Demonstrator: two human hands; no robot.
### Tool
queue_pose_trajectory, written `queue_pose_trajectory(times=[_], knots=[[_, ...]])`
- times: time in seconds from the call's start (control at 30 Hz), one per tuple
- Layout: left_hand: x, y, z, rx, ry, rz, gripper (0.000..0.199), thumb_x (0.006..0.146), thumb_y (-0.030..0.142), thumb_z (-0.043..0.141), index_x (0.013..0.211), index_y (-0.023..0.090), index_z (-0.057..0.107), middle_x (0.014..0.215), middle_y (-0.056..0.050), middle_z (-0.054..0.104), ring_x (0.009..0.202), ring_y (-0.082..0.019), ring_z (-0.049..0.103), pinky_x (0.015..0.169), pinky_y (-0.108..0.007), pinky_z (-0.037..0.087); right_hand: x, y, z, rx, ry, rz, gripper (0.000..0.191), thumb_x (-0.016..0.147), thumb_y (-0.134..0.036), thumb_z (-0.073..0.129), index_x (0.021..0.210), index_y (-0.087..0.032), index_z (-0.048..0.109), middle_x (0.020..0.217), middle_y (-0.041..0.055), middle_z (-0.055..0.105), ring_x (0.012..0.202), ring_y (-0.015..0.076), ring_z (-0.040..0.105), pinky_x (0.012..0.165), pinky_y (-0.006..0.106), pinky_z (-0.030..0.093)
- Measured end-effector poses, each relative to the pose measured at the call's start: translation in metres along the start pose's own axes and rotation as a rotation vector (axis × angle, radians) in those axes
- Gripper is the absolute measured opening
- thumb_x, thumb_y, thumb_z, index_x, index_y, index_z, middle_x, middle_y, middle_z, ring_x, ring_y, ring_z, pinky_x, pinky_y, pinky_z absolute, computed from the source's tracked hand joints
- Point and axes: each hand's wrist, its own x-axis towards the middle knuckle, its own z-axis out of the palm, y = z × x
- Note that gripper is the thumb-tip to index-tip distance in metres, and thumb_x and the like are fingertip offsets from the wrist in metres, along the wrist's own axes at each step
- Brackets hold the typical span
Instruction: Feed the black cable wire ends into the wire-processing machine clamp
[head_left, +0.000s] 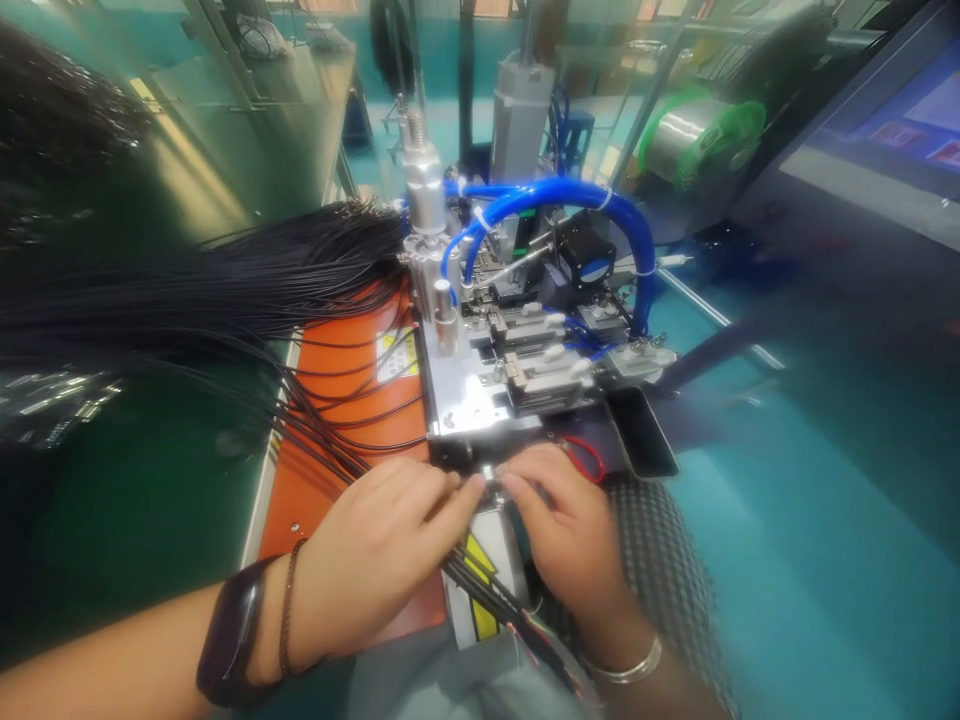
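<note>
My left hand [382,530], with a dark wristband, is closed over a bundle of black cables [480,585]. The bundle comes out below the thumb, and its stripped ends show thin coloured wires. My right hand [574,530] is closed in a pinch at a small shiny metal connector [489,473]. The left thumb tip reaches the same piece from the other side. Fingertips cover much of the connector, so its exact shape is hidden. Both hands are just in front of a metal fixture machine [469,405].
Many long black cables [225,280] lie across an orange machine base [345,365] at left. A thick blue hose [577,190] arches over the fixture. A phone [641,432] lies right of it. Behind stands a green-flanged wire spool [701,135], with a screen [907,120] at far right.
</note>
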Motion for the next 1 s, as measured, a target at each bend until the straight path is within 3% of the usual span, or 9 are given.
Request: queue_pose_trajectory(times=[0.2,0.37,0.53,0.67,0.87,1.0], knots=[[0.002,-0.004,0.003,-0.015,-0.042,-0.053,0.037,0.089,0.01,0.042,0.125,0.015,0.05,0.093,-0.009,0.058,0.08,-0.02,0.052,0.066,-0.035,0.047,-0.001,0.012,-0.009,0.172,-0.204,0.403,0.011,0.084,-0.028,0.061,0.079,-0.02,0.067,0.08,0.0012,0.068,0.077,0.0163,0.062,0.069,0.027,0.048],[0.001,-0.003,0.001,-0.106,-0.015,-0.086,0.044,0.089,0.01,0.044,0.132,0.018,0.044,0.097,-0.007,0.058,0.084,-0.017,0.051,0.07,-0.032,0.046,-0.001,0.016,-0.013,0.45,-0.194,0.391,0.014,0.086,-0.028,0.058,0.092,-0.021,0.068,0.079,0.0006,0.068,0.078,0.0139,0.063,0.074,0.026,0.05],[0.001,-0.002,-0.002,-0.154,-0.045,-0.059,0.042,0.09,0.021,0.046,0.132,0.018,0.046,0.102,-0.009,0.057,0.088,-0.019,0.052,0.072,-0.033,0.045,0.0,0.007,-0.012,0.368,-0.173,0.376,0.014,0.085,-0.026,0.059,0.077,-0.019,0.068,0.073,0.0009,0.066,0.071,0.0143,0.061,0.069,0.026,0.05],[0.001,-0.002,-0.003,-0.117,-0.022,-0.024,0.04,0.089,0.018,0.046,0.13,0.019,0.048,0.097,-0.009,0.057,0.085,-0.019,0.052,0.069,-0.032,0.044,0.0,0.004,-0.012,0.388,-0.196,0.386,0.013,0.085,-0.024,0.058,0.076,-0.019,0.066,0.07,-0.0005,0.063,0.068,0.0129,0.059,0.065,0.024,0.049],[0.003,-0.006,-0.005,-0.023,0.029,0.031,0.036,0.088,0.013,0.047,0.122,0.019,0.052,0.091,-0.007,0.057,0.081,-0.019,0.053,0.068,-0.032,0.043,0.009,0.005,-0.017,0.417,-0.383,0.432,0.014,0.082,-0.028,0.062,0.073,-0.018,0.066,0.07,-0.0006,0.063,0.068,0.0126,0.058,0.065,0.024,0.049],[0.004,-0.009,-0.004,0.016,-0.009,0.013,0.036,0.088,0.009,0.043,0.122,0.016,0.053,0.091,-0.009,0.057,0.081,-0.02,0.053,0.067,-0.032,0.044,0.008,0.012,-0.022,0.245,-0.253,0.463,0.017,0.085,-0.031,0.057,0.084,-0.018,0.068,0.077,0.002,0.066,0.073,0.0148,0.06,0.067,0.026,0.049]])
